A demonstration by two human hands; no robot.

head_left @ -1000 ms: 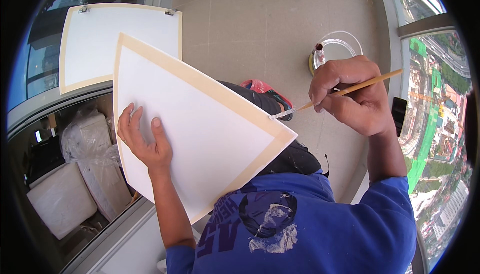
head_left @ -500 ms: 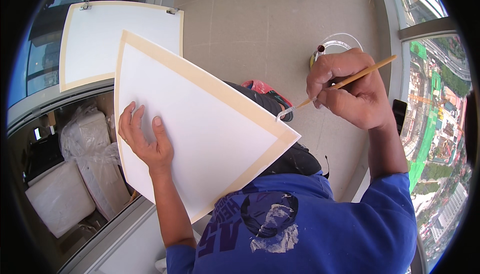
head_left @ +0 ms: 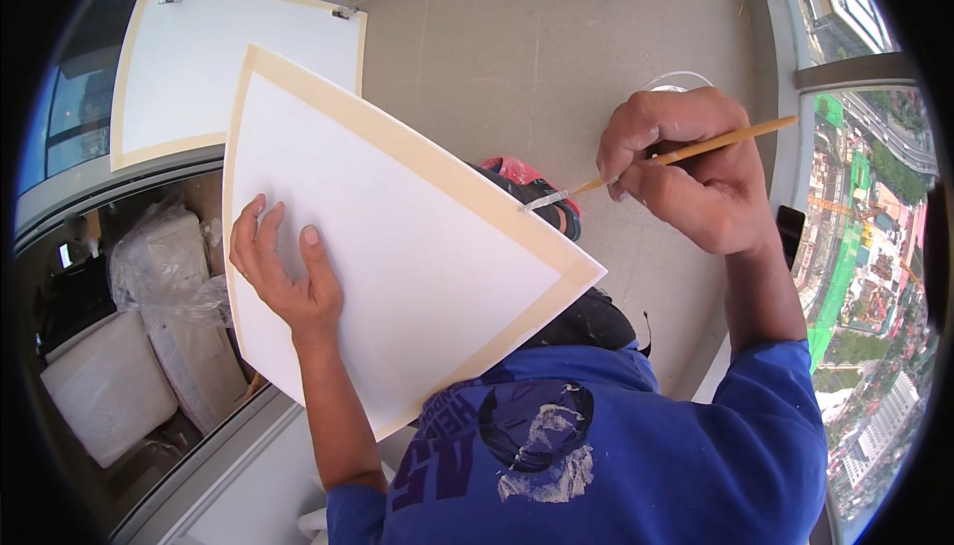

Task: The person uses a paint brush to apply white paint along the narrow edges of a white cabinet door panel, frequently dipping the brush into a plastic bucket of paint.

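Fingers of my left hand (head_left: 283,272) lie spread flat on a white board (head_left: 397,247) edged with tan tape, propped on my lap. My right hand (head_left: 686,172) is closed around a thin wooden paintbrush (head_left: 676,157), its bristle tip touching the board's taped upper edge. Another taped board (head_left: 199,58) lies beyond, on the floor (head_left: 547,48).

A single head-worn fisheye view looks steeply down from close above the person's chest, taking in the white board (head_left: 397,247) held in front, both forearms, and the tiled floor (head_left: 556,68) beyond; edges bend toward the rim.
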